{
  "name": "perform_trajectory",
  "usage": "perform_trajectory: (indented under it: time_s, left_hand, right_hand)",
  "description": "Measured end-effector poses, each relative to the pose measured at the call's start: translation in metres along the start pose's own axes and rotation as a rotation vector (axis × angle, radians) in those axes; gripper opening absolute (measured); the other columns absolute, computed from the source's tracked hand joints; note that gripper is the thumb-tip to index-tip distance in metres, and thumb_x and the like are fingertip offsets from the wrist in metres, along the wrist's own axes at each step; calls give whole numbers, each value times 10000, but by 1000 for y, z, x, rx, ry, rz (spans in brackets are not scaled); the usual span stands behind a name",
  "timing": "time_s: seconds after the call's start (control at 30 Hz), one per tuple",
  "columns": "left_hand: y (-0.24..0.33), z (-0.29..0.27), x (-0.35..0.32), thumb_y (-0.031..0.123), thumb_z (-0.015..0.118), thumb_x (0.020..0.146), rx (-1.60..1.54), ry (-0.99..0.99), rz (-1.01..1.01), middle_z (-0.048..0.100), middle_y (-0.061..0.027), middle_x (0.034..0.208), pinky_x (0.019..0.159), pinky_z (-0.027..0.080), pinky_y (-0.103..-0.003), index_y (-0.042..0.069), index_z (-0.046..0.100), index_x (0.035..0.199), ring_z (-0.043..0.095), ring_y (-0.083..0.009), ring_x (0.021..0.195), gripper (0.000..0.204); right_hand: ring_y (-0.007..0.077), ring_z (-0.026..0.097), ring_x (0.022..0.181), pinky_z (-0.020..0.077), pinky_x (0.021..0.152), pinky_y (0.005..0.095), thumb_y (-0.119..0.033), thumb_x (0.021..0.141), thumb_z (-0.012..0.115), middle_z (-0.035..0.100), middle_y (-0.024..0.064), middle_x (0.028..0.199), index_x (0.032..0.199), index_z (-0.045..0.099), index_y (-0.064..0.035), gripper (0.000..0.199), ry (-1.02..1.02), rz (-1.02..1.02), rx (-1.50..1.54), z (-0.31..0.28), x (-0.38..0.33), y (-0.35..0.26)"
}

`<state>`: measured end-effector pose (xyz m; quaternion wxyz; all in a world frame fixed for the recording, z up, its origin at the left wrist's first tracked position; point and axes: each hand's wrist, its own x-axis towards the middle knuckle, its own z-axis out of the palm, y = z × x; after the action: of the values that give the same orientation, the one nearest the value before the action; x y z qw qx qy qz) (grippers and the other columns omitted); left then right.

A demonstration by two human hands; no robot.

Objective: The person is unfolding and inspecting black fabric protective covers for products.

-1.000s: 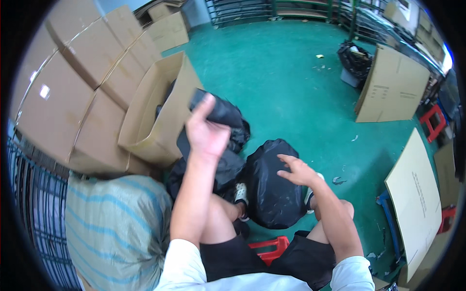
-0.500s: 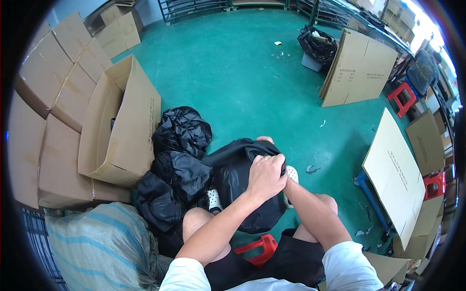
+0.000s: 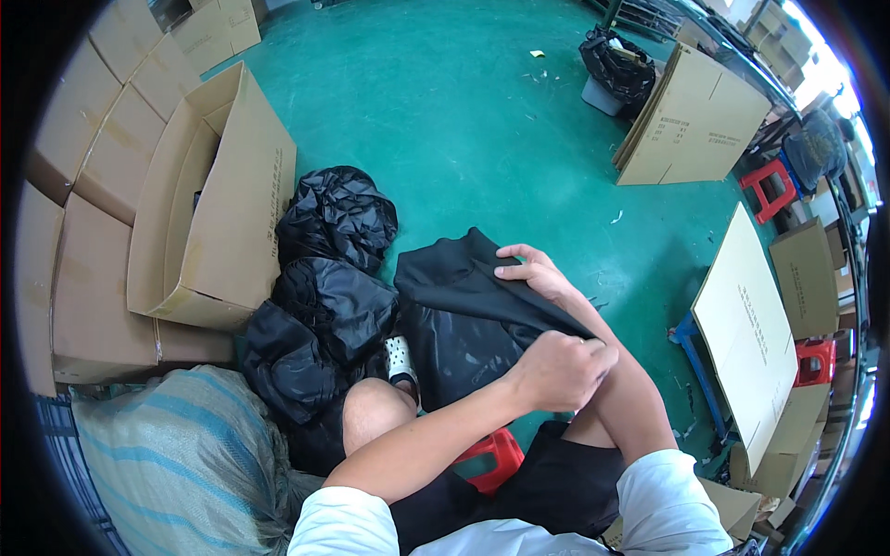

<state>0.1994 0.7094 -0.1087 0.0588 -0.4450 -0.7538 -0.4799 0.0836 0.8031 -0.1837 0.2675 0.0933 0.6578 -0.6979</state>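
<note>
A large black bag [image 3: 464, 347] with a shiny body stands between my knees. Its matte upper part is pulled out flat toward the right. My left hand [image 3: 567, 371] crosses over my right forearm, closed, and pinches the right end of that black material. Farther off, my right hand [image 3: 535, 273] grips the upper edge of the same bag, thumb and fingers showing on it. Other crumpled black bags [image 3: 338, 218] lie just left of this one, heaped against a cardboard box.
An open carton [image 3: 236, 204] and stacked boxes [image 3: 97, 278] rise on the left, above a striped woven sack [image 3: 185, 454]. Under me is a red stool [image 3: 496, 459]. At right are a cardboard sheet [image 3: 746, 334] on a blue stand, folded cartons [image 3: 691, 120] and a lined bin [image 3: 612, 79].
My hands have moved apart: the left came nearer and right, pulling the bag's top edge out, while the right now shows on the far edge. The view has shifted slightly.
</note>
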Motion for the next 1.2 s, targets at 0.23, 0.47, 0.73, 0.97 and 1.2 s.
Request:
perform_trajectory:
  time_s: [0.23, 0.47, 0.73, 0.97, 1.2]
  left_hand:
    - [1, -23, 3, 383, 640, 906, -43, -236, -30, 607, -101, 652, 540, 487, -412, 87, 550, 683, 645, -301, 615, 381]
    - [-52, -86, 10, 187, 647, 864, 164, 445, -659, 639, -113, 662, 548, 468, -380, 38, 636, 776, 646, -242, 594, 173]
    - [-87, -94, -5, 158, 766, 775, 245, -7, -423, 638, -155, 1173, 933, 462, -453, 34, 585, 1127, 607, -347, 1102, 415]
    - [-118, -111, -6, 101, 643, 910, -361, 292, -517, 654, -44, 839, 711, 456, -301, 46, 605, 912, 619, -122, 810, 67]
    - [-142, -140, -16, 293, 573, 991, -1249, 1143, -870, 700, -125, 1094, 917, 532, -369, 4, 645, 1158, 683, -268, 957, 341]
  right_hand:
    - [142, 640, 797, 533, 728, 245, 96, 811, 528, 642, 61, 914, 1023, 574, -54, 264, -100, -250, 385, -24, 6, 0]
    - [141, 536, 800, 453, 754, 246, 53, 701, 446, 568, 35, 834, 839, 518, -63, 194, -178, -369, 539, -34, -3, -12]
    - [192, 610, 832, 526, 804, 290, 60, 738, 447, 619, 92, 909, 903, 544, -37, 214, -269, -290, 656, -23, -18, -17]
    - [267, 666, 1042, 569, 920, 384, 45, 935, 514, 658, 160, 1053, 1111, 572, -9, 193, -443, -34, 803, -42, -19, -9]
    - [345, 629, 969, 499, 776, 374, -95, 901, 570, 641, 184, 1097, 1218, 603, -83, 319, -403, 4, 739, -25, -22, -13]
